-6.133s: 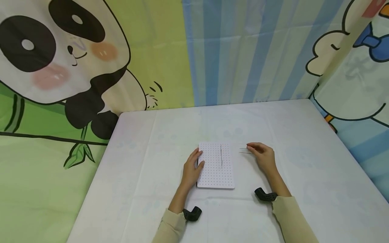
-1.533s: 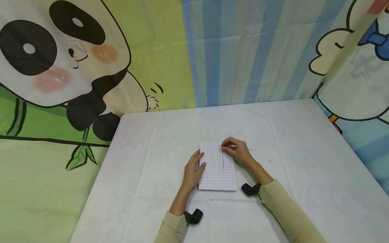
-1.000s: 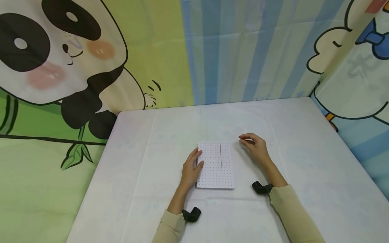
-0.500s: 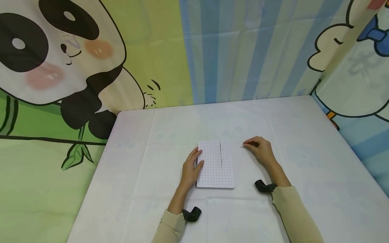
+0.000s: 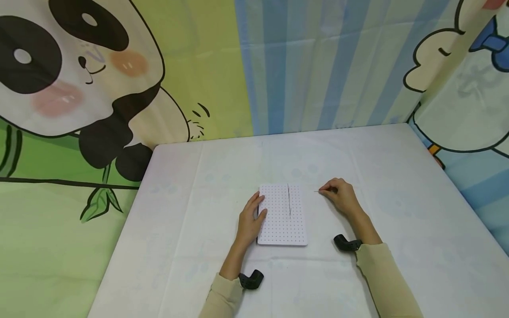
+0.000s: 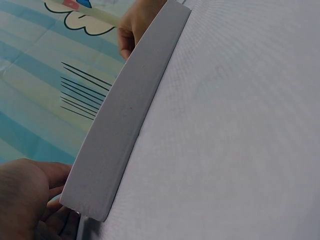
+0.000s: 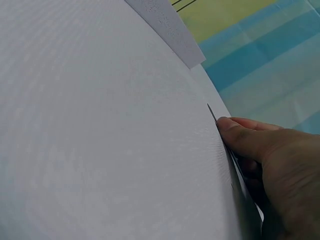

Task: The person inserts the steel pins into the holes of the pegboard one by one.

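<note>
Right hand [image 5: 341, 197] pinches a thin needle [image 5: 318, 191] pointing left toward the pegboard [image 5: 282, 229], which the open left hand [image 5: 250, 219] steadies.

White table [image 5: 191, 221] under pegboard [image 5: 278, 232], perhaps needle [image 5: 317, 191].
</note>
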Available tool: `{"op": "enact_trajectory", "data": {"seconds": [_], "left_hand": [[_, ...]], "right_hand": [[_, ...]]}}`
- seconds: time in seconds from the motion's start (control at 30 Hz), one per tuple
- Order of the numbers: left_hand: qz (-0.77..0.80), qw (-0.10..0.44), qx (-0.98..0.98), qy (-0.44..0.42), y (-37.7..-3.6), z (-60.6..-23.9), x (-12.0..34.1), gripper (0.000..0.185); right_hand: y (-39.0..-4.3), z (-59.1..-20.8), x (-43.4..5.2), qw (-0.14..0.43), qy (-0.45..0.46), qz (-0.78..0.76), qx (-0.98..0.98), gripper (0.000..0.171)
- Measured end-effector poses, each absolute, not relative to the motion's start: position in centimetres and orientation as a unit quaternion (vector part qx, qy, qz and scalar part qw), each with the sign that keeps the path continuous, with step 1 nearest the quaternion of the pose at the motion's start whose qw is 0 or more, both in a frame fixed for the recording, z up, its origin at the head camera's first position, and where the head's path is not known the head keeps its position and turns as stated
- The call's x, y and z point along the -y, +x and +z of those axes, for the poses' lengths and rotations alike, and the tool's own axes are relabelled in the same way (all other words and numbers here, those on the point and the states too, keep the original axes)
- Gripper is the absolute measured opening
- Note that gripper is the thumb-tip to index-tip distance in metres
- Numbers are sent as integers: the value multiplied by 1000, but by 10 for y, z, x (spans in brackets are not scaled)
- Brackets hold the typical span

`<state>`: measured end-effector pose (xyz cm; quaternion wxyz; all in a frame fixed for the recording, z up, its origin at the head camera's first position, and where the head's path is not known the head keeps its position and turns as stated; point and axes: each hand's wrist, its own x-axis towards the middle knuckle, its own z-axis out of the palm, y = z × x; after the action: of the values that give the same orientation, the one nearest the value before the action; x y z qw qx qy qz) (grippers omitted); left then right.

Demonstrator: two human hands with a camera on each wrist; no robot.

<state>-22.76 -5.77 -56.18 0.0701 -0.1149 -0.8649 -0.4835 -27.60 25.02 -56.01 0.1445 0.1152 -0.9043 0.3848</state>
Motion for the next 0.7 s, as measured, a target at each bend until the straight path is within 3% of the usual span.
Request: {"op": "enact_trajectory", "data": {"seconds": [0.33,0.7], "left_hand": [[-489,78,860,-119,-227,-562,58,42],[-487,80,861,-119,-226,-562,58,42]], "right_hand": [[-274,-556,-246,124,136,360,915,7],[-280,-533,-230,167,135,462,860,15]]}}
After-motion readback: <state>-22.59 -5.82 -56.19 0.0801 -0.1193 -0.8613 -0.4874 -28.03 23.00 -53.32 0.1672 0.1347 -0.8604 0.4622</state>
